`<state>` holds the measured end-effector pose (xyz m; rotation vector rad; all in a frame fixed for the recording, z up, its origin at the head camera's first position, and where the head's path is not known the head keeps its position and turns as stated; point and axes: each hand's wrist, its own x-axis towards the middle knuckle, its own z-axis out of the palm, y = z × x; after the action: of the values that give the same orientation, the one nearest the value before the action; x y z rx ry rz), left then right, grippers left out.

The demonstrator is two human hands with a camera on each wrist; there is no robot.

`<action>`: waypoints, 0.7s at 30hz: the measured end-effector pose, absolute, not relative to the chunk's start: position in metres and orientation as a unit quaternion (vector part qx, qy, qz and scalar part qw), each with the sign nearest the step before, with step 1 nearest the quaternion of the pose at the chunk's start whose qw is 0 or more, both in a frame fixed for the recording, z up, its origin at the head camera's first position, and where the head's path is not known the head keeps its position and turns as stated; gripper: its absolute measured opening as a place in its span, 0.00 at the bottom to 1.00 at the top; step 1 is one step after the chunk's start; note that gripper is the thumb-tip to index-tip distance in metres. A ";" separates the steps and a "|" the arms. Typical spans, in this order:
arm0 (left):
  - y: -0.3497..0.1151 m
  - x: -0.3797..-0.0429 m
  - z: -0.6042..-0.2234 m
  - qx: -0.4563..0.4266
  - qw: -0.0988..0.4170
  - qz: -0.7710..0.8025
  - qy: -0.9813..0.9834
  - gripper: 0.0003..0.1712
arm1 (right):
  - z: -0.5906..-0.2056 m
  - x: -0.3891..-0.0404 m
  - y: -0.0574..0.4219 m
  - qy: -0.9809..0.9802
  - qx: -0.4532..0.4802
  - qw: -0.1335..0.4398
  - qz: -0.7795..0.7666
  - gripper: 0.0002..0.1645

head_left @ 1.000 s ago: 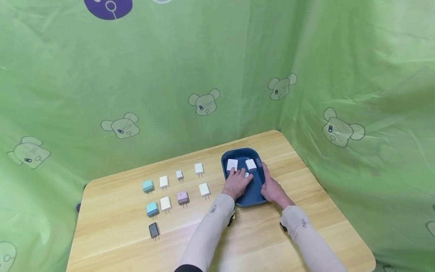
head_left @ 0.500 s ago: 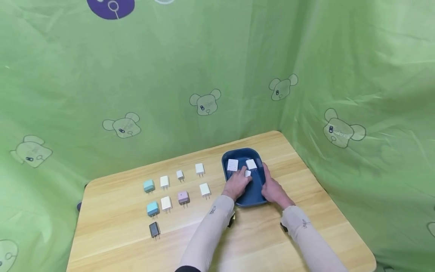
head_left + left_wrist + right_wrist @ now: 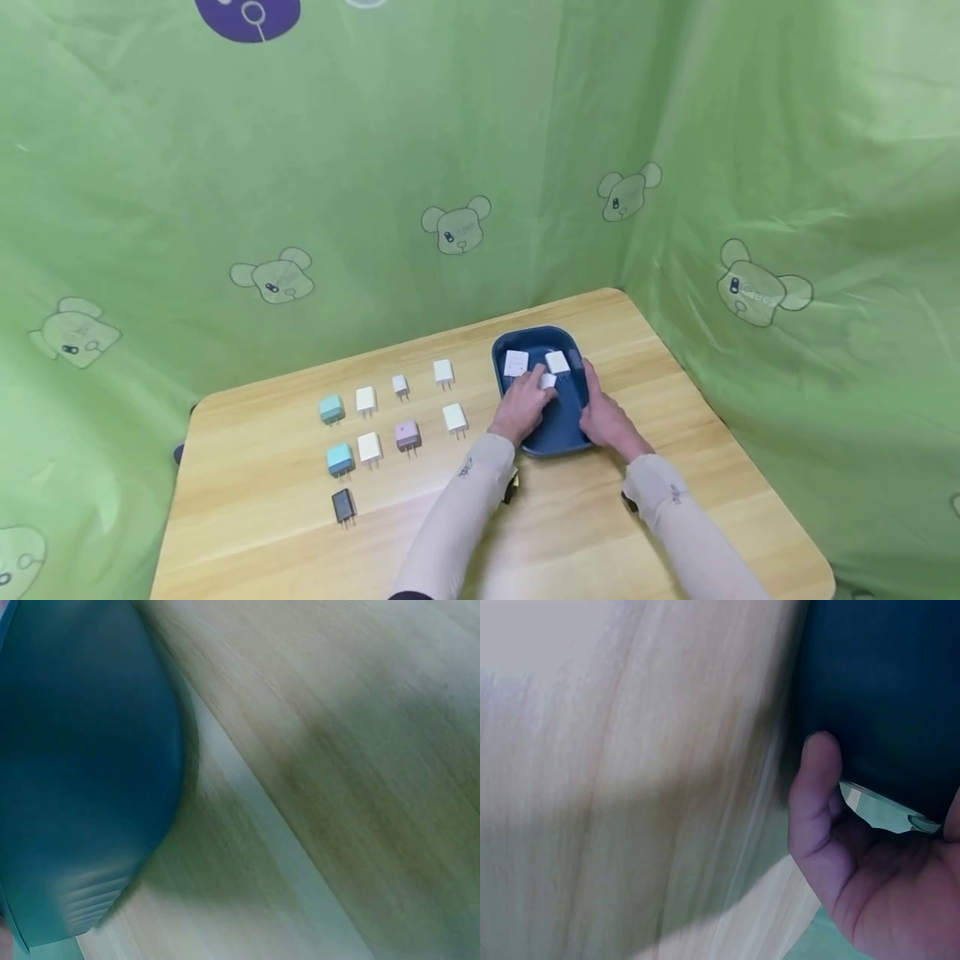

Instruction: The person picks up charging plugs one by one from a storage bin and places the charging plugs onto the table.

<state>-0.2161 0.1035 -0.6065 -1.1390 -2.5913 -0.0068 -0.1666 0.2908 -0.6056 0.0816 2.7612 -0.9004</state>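
Note:
My left hand reaches over the left rim of a dark blue tray and pinches a small white charger plug, partly hidden by the fingers. Two more white items lie at the tray's far end: a squarish white plug on the left and a white charger plug with prongs on the right. My right hand grips the tray's right side. In the right wrist view a bent finger presses the tray's outer wall. Only the tray wall and table show in the left wrist view.
Left of the tray, several charger plugs stand in loose rows on the wooden table: teal, blue, black, lilac and white. Green curtains hang behind and beside the table.
My left fingers have drawn away from the squarish white plug and closed on the small white one, which shows more now. The right hand and tray stay put.

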 end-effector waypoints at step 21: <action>0.089 -0.184 -0.586 -0.368 0.245 -0.179 -0.879 0.19 | -0.602 -0.166 0.288 0.944 0.035 0.121 -0.304 0.57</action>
<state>-0.1837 0.0888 -0.5865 -1.0043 -2.3991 -0.4890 -0.1656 0.2880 -0.6022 0.1009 2.7572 -0.8880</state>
